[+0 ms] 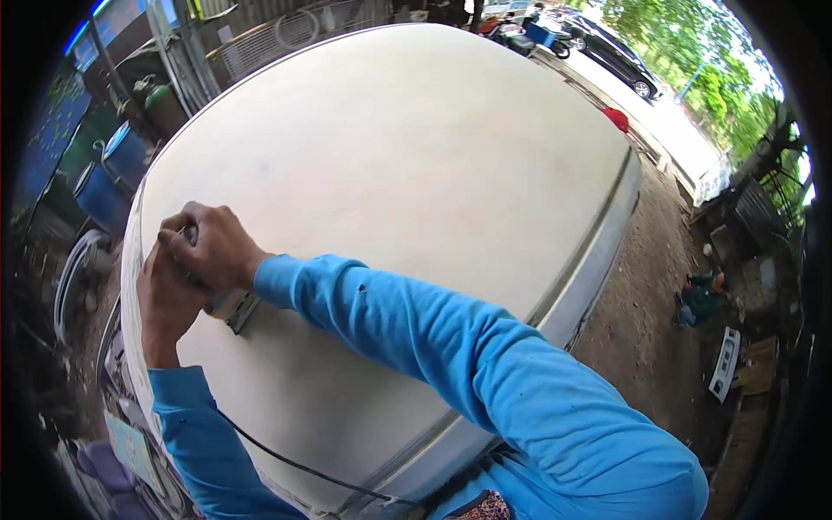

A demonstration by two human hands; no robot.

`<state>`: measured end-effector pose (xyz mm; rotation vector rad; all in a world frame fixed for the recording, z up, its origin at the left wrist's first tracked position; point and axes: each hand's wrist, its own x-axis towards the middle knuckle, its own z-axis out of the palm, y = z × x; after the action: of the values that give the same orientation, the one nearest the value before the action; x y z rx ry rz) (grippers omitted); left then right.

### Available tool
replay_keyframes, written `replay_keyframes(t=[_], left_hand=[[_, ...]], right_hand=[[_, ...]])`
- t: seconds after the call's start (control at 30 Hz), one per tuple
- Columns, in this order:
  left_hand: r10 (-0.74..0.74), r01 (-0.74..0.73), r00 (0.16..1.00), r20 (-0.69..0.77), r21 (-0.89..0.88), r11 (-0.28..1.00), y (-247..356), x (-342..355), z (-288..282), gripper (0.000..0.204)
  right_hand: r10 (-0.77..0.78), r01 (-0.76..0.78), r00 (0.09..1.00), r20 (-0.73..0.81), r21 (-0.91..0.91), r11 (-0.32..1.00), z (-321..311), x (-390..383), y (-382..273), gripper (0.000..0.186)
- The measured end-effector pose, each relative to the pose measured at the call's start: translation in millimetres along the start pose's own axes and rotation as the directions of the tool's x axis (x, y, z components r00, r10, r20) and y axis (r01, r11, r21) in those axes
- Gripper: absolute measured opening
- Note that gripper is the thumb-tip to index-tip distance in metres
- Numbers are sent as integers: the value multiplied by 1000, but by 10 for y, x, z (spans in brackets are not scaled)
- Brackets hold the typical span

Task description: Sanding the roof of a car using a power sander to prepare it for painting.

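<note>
Both my hands are closed over a corded sander [234,312], mostly hidden beneath them, on the left part of a pale cream vehicle roof [390,173]. My left hand [166,299] wraps its near left side. Coming across from the right, my right hand [215,245] grips the top, its fingers meeting the left hand. Only the sander's flat rectangular end shows below my right wrist, close against the roof. A dark cord [303,468] runs from beside my left sleeve over the roof toward the lower edge.
Blue drums [102,195] and a green gas cylinder [163,106] stand beyond the roof's left edge. To the right lies a dirt floor [646,295], where a person [700,299] sits near a white panel [724,364]. A black car [611,56] is parked at far right.
</note>
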<state>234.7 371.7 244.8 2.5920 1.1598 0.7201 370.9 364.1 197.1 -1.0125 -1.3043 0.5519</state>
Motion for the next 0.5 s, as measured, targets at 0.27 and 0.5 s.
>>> replay_keyframes(t=[0.27, 0.5], left_hand=[[68, -70, 997, 34, 85, 994, 440, 591, 390, 62], [204, -206, 978, 48, 46, 977, 1104, 1106, 810, 62]], right_hand=[[33, -33, 995, -96, 1, 999, -759, 213, 138, 42], [44, -52, 988, -148, -49, 997, -1680, 338, 246, 53]])
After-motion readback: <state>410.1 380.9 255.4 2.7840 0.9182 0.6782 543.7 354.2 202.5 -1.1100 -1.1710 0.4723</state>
